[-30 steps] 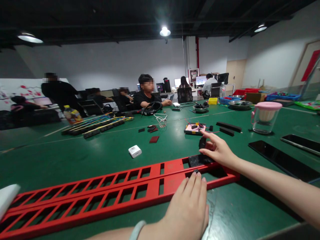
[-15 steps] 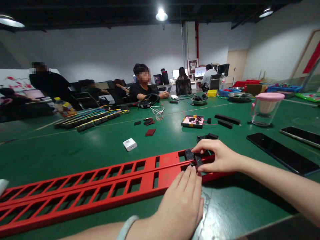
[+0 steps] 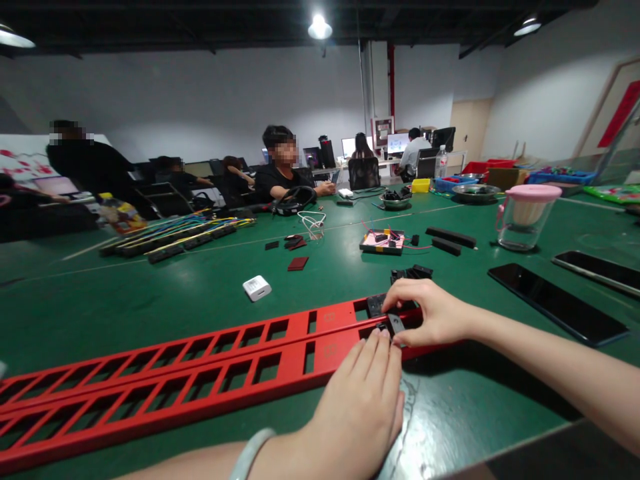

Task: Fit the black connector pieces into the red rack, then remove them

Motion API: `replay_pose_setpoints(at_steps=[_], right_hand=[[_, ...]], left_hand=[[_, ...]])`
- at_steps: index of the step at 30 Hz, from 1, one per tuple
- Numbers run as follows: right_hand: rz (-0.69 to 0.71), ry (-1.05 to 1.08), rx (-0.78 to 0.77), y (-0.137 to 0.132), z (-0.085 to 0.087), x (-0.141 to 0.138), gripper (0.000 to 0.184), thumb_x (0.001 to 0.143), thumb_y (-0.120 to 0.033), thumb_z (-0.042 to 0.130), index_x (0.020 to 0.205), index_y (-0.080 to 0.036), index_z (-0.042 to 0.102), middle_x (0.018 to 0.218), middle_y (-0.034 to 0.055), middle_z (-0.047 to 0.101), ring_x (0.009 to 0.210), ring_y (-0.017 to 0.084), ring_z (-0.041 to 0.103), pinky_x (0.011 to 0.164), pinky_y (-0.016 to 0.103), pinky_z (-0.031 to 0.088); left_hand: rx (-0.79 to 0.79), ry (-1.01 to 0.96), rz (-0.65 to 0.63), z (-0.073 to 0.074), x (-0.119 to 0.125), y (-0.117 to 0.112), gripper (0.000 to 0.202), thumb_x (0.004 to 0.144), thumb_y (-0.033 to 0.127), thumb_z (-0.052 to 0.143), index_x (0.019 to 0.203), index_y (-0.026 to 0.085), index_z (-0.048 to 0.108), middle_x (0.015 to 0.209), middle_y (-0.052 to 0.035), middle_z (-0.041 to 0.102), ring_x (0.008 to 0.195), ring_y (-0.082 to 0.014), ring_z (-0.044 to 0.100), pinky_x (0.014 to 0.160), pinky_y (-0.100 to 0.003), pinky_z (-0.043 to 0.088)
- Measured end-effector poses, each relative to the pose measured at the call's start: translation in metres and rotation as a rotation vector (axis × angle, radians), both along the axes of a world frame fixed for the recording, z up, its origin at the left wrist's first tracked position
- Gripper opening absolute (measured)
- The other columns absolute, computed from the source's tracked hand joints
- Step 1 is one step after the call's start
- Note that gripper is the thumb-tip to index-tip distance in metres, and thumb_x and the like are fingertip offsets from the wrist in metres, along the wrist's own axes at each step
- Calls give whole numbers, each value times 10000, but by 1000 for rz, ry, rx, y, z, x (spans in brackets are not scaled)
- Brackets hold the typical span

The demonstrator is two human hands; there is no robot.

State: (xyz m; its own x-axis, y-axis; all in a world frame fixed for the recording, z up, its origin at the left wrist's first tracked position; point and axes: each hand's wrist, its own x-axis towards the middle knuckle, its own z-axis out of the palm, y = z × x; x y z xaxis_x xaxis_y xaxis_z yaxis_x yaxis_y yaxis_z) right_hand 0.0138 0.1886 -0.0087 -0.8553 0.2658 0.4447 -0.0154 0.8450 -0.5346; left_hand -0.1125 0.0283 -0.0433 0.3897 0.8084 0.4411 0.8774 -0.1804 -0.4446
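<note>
A long red slotted frame (image 3: 200, 363) lies across the front of the green table. Between the thumb and fingers of my right hand (image 3: 430, 313) is a small black block (image 3: 396, 324), held over the frame's right part. My left hand (image 3: 355, 393) lies flat, fingers stretched out, its fingertips on the near rail beside that block. Another black piece (image 3: 376, 306) sits in the far row of openings, by my right fingertips. More black pieces (image 3: 413, 273) lie just behind the frame, partly hidden by my right hand.
Behind the frame are a white charger plug (image 3: 257, 288), brown squares (image 3: 298, 264) and a small wired tray (image 3: 383, 242). To the right are a phone (image 3: 555, 300) and a pink-lidded jug (image 3: 527, 217). A person (image 3: 283, 167) sits across the table.
The black block in my right hand has tilted, so its grey-looking face with a hole now shows. Both hands stay almost in place; the whole view has shifted slightly.
</note>
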Motion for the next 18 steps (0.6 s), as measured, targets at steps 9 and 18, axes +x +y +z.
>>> replay_pose_setpoints(at_steps=[9,18], right_hand=[[24,-63,-46,2,3,1,357,589,-313,696,890,-135,625,851,42,592,776,129,539,718,250,443],[36,-111,-54,3,0,1,391,581,-376,707,894,-153,636,851,26,591,771,120,538,684,227,440]], left_hand=[[-56,-5,-8,1,0,0,426,821,308,350,1192,124,450,1255,-142,455,1159,-242,447,949,-343,391],[-67,-50,-19,2,-1,0,377,795,302,395,1112,121,491,1246,-148,462,1171,-239,435,969,-341,389]])
